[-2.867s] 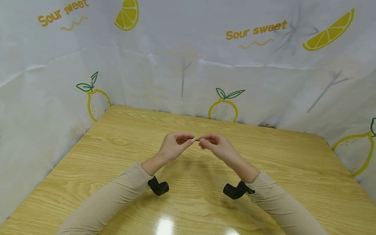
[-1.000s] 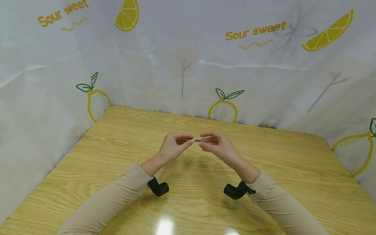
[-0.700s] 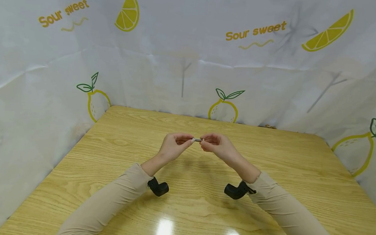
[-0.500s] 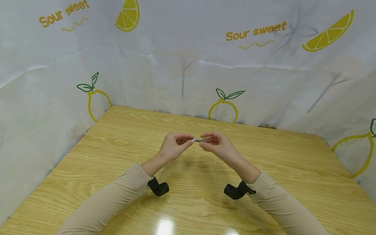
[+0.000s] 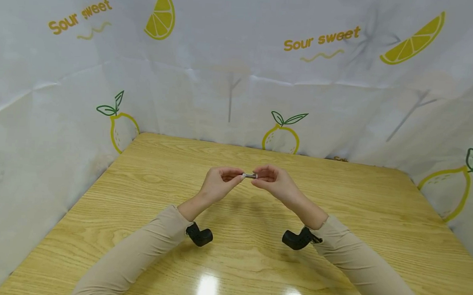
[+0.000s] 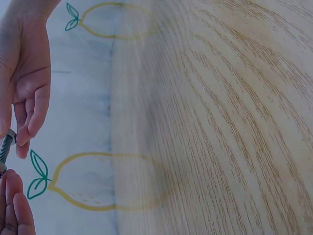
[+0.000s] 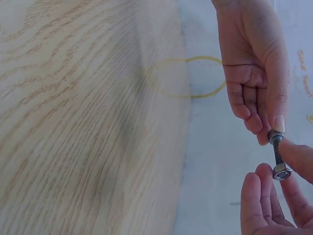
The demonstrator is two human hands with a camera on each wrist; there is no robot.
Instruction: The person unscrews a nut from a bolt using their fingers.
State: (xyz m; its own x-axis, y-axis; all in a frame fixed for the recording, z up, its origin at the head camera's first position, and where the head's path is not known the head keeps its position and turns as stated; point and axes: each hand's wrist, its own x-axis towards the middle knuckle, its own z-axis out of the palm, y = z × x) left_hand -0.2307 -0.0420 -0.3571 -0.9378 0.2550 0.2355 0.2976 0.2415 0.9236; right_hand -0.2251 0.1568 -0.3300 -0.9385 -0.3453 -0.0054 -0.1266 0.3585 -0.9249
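A small metal bolt (image 5: 249,176) is held level above the table between my hands. My left hand (image 5: 217,184) pinches its left end between thumb and fingertips, covering part of the bolt head. On the right end sits a hex nut (image 7: 282,172), with the threaded shank (image 7: 278,152) showing between head and nut. The fingers of my right hand (image 5: 279,186) are curled loosely round the nut. Its index finger (image 7: 264,171) is at the nut's side, while its thumb (image 7: 299,157) lies in front of the shank. Whether the thumb touches the nut cannot be told.
The wooden table (image 5: 137,196) spreads beneath both arms. White cloth (image 5: 207,97) printed with lemons hangs behind it and at both sides. A black wrist mount (image 5: 199,235) is on the left wrist, another black mount (image 5: 296,239) on the right.
The right thumb and fingers part and come together round the nut over these frames; now they stand slightly apart. More bolt shows than at the start. The left hand keeps its place and pinch.
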